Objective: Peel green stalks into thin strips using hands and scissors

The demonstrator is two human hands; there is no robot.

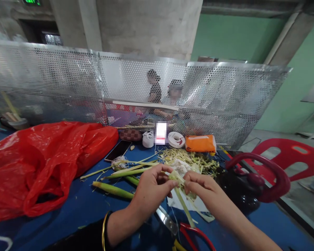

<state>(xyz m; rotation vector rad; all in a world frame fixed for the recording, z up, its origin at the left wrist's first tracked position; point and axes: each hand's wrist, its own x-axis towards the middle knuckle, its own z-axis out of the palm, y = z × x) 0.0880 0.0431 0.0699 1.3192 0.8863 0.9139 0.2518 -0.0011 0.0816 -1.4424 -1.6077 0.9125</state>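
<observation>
Perforated metal screen (73, 80) backs a blue table (94, 214); concrete and green walls beyond; left hand (150, 190) pinches a pale green plant-fibre piece (176, 178) between thumb and fingers; right hand (202, 186) grips its other side, fingertips close together; piece sits between them, above white paper (172, 201), a long strip (184, 207) hanging loose below; work looks partway, in my judgement: piece folded or gathered, but tail ends untrimmed; heaped clippings (204, 161) suggest much cutting done; green stalks (112, 190) to the left lie apparently unworked; red-handled scissors (199, 237) lie nearby, not held; containers: red plastic bag (54, 157) bulges at left, contents hidden; grey pot (19, 123) behind it holds sticks (10, 108); black kettle (240, 191) at right, lid on, fill cannot be told; orange packet (200, 143) near screen, contents unseen.
</observation>
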